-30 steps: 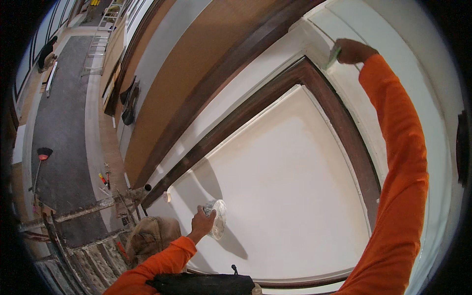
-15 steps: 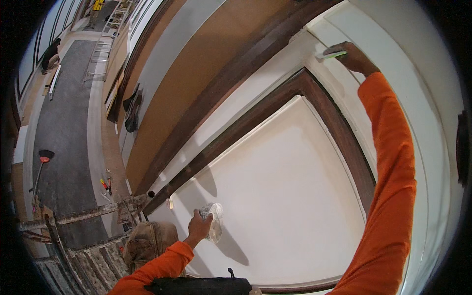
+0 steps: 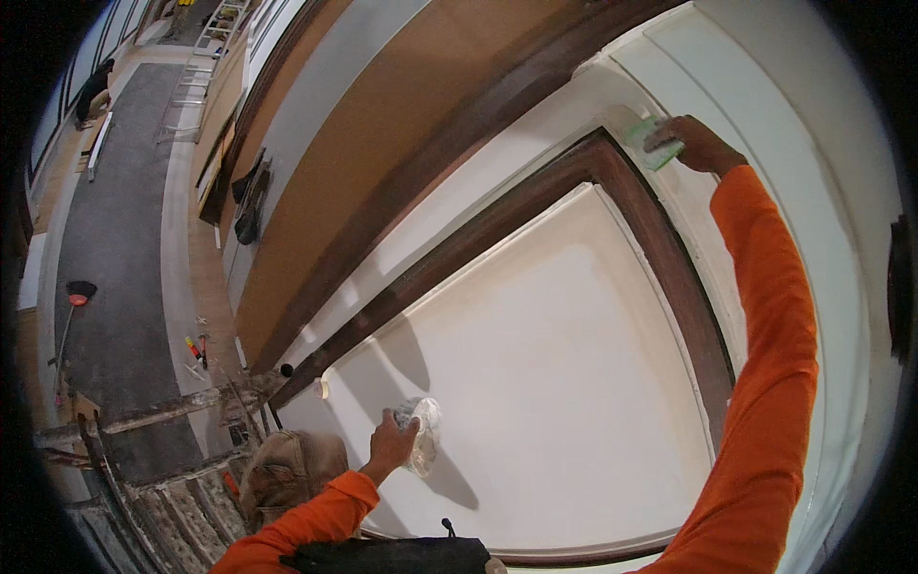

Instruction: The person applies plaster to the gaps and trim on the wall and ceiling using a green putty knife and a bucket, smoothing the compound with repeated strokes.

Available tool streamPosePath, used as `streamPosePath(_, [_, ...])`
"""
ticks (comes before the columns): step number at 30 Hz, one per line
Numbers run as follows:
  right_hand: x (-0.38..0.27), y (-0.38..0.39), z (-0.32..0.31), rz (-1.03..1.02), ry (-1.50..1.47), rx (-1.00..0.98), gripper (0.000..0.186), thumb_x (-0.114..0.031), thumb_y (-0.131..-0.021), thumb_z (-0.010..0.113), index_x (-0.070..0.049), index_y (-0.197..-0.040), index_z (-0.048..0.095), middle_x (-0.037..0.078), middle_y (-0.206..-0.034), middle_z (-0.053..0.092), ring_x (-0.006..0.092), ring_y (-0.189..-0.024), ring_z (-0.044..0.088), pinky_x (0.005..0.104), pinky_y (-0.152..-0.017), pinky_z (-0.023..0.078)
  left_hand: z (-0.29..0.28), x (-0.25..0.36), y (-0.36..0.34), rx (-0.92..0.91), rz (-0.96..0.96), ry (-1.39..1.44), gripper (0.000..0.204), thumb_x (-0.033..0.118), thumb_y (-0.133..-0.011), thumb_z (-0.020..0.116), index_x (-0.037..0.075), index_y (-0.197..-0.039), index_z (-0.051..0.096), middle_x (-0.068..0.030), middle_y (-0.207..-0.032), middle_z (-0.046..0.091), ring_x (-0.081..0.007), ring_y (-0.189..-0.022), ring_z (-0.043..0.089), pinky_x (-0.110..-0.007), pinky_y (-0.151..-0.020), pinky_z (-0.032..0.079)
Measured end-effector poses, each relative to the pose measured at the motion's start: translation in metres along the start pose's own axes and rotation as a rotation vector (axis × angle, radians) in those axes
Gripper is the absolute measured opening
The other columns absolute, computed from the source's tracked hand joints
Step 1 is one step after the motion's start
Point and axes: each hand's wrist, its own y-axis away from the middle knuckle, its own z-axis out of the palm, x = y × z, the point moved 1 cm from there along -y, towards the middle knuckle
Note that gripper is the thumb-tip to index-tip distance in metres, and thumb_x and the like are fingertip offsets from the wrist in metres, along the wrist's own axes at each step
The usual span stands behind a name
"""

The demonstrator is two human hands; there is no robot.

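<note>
Tub (image 3: 426, 440) in curled left hand (image 3: 391, 443), green scraper (image 3: 660, 151) gripped in right hand (image 3: 703, 146) (near frame edge (image 3: 660, 251)), open panel (image 3: 545, 364) between.

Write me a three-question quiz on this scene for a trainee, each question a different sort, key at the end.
1. True or false: the left hand holds a round container smeared with white.

2. What does the right hand hold?
A) a broom
B) a green scraper
C) a ladder

3. Fill in the blank: the sleeves on both of the person's arms are ____ in colour.

Key: 1. True. 2. B. 3. Orange.
</note>
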Motion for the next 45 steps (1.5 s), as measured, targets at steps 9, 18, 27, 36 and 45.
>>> streamPosePath(9, [0.013,-0.036,-0.034,-0.022,-0.142,0.138,0.025,-0.008,-0.085,0.061,-0.014,-0.106,0.074,0.015,-0.102,0.072,0.0291,-0.095,0.067,0.0419,-0.088,0.052,-0.020,0.011,0.009,0.009,-0.006,0.080,0.072,0.049,-0.090,0.058,-0.008,-0.129,0.038,-0.0324,-0.109,0.064,-0.0468,-0.103,0.063,-0.050,-0.091,0.050])
streamPosePath(18, [-0.008,-0.078,0.000,-0.031,-0.009,0.137,0.029,-0.002,-0.080,0.060,-0.011,-0.104,0.075,0.015,-0.103,0.071,0.0298,-0.100,0.066,0.0398,-0.092,0.051,-0.021,0.019,0.020,-0.042,-0.047,0.076,0.071,0.049,-0.089,0.058,-0.007,-0.129,0.039,-0.0342,-0.111,0.062,-0.0470,-0.105,0.062,-0.049,-0.094,0.049])
streamPosePath(27, [-0.032,-0.024,-0.059,0.297,-0.013,0.093,0.039,-0.012,-0.082,0.064,0.001,-0.119,0.061,0.019,-0.114,0.066,0.0311,-0.105,0.063,0.0385,-0.095,0.049,-0.014,0.008,0.008,-0.025,-0.023,0.045,0.072,0.050,-0.089,0.057,-0.006,-0.129,0.038,-0.0323,-0.109,0.064,-0.0470,-0.104,0.063,-0.050,-0.093,0.049])
streamPosePath(36, [0.003,-0.089,-0.014,0.019,0.021,0.316,0.032,-0.010,-0.084,0.058,-0.009,-0.112,0.071,0.020,-0.112,0.068,0.0371,-0.106,0.065,0.0426,-0.095,0.051,-0.019,0.021,0.019,-0.027,-0.020,0.079,0.071,0.049,-0.089,0.058,-0.007,-0.130,0.039,-0.0316,-0.110,0.064,-0.0477,-0.104,0.063,-0.051,-0.093,0.049])
streamPosePath(45, [-0.028,-0.070,-0.021,0.277,-0.068,0.189,0.031,-0.006,-0.083,0.062,-0.010,-0.113,0.071,0.015,-0.107,0.071,0.0299,-0.101,0.066,0.0383,-0.089,0.051,-0.014,0.018,0.016,-0.074,-0.015,0.062,0.067,0.047,-0.090,0.059,-0.006,-0.126,0.041,-0.0320,-0.110,0.064,-0.0478,-0.105,0.062,-0.051,-0.092,0.048])
